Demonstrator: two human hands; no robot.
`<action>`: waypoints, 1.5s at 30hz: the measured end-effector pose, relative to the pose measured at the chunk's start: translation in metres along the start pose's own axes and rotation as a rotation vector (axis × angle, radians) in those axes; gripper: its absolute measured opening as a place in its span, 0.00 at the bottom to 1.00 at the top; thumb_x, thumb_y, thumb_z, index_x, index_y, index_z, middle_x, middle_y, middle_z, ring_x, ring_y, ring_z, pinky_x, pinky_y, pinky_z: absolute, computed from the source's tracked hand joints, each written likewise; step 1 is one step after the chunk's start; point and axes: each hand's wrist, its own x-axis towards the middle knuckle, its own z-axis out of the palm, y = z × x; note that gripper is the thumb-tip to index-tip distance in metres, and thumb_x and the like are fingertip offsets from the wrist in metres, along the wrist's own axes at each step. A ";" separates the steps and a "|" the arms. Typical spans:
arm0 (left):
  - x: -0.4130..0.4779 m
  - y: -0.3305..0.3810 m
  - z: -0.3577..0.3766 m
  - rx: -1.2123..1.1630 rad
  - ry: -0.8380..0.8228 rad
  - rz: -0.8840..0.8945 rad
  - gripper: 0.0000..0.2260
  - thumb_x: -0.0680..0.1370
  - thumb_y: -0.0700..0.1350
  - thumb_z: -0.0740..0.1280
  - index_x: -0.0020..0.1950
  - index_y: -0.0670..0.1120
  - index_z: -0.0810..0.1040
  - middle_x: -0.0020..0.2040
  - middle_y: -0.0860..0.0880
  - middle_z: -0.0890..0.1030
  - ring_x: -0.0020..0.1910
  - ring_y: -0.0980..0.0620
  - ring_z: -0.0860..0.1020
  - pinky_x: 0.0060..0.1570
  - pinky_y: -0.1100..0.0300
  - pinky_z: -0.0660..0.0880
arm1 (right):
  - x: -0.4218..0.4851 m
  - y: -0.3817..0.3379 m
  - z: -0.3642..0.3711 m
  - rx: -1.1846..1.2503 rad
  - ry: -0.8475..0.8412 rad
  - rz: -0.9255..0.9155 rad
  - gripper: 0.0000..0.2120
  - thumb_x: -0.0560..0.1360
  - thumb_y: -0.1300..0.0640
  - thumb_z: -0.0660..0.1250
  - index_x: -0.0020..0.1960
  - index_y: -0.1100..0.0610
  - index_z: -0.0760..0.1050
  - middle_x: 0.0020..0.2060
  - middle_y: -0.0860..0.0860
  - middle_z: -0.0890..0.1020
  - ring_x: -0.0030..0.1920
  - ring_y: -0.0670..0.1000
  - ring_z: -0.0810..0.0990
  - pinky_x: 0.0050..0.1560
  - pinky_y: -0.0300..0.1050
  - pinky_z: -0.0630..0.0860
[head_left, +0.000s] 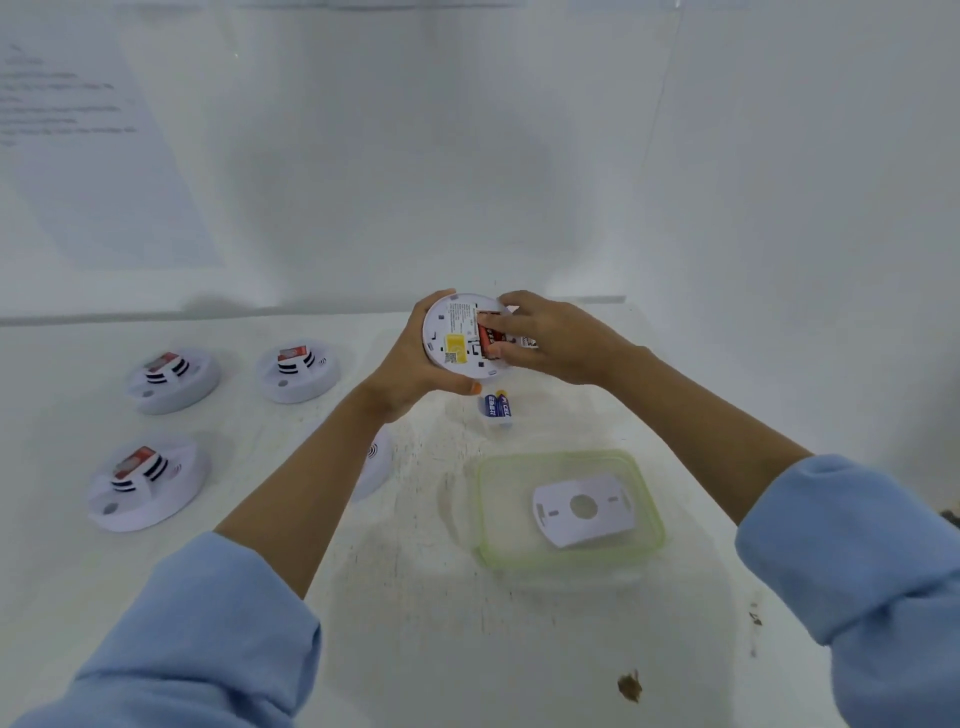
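Detector (457, 340) held above table (415, 597) middle, back side toward me for battery work. My left hand (410, 366) grips rim to steady it; my right hand (550, 338) pinches red battery (485, 340) in its back. Blue batteries (497, 405) wait just below.

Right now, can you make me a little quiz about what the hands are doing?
1. True or false: the left hand holds the round white detector.
2. What does the right hand pinch? A) the red battery B) a spoon C) a cup
3. Fill in: the white plate lies inside the ____-rimmed container.
Key: 1 true; 2 A; 3 green.
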 end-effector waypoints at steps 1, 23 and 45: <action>0.001 0.000 0.000 -0.003 0.001 -0.001 0.44 0.57 0.27 0.72 0.67 0.51 0.60 0.59 0.51 0.72 0.54 0.56 0.77 0.42 0.58 0.79 | 0.001 0.001 -0.001 0.033 0.000 0.012 0.23 0.76 0.46 0.62 0.69 0.51 0.68 0.67 0.53 0.68 0.60 0.54 0.74 0.58 0.45 0.70; 0.018 -0.012 -0.014 0.034 0.024 0.002 0.45 0.57 0.28 0.73 0.68 0.50 0.59 0.61 0.53 0.70 0.58 0.57 0.74 0.46 0.61 0.79 | 0.016 0.020 -0.013 0.343 0.010 0.288 0.26 0.60 0.58 0.79 0.55 0.57 0.74 0.52 0.50 0.71 0.48 0.47 0.69 0.46 0.38 0.66; 0.018 -0.012 -0.008 0.036 0.026 0.019 0.45 0.57 0.29 0.73 0.69 0.51 0.59 0.62 0.53 0.70 0.60 0.55 0.73 0.48 0.60 0.78 | 0.010 0.018 0.004 0.411 0.229 0.279 0.08 0.76 0.56 0.63 0.55 0.55 0.74 0.40 0.50 0.77 0.39 0.49 0.76 0.43 0.43 0.73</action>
